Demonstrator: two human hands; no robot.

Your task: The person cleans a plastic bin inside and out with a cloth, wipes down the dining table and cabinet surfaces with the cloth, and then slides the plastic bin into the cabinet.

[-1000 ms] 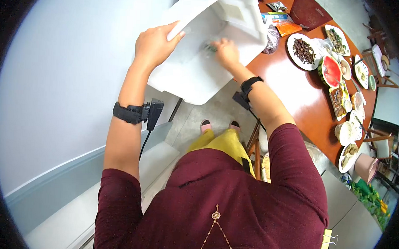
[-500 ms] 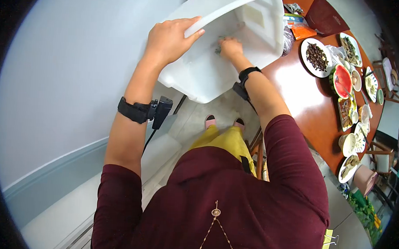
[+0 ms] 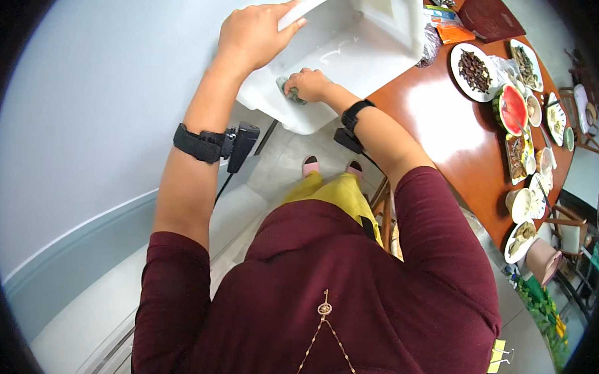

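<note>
Loosely crumpled cloth (image 3: 281,84) inside boxy plastic tub (image 3: 352,55).

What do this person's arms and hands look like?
The left hand and right hand are gloveless. Maroon sleeves end around the elbows. Black straps on both forearms carry boxy black devices; a thin dark cable trails from the left one.

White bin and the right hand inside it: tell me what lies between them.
In the head view, a crumpled grey-green cloth lies between the right hand and the inside of the white bin.
</note>
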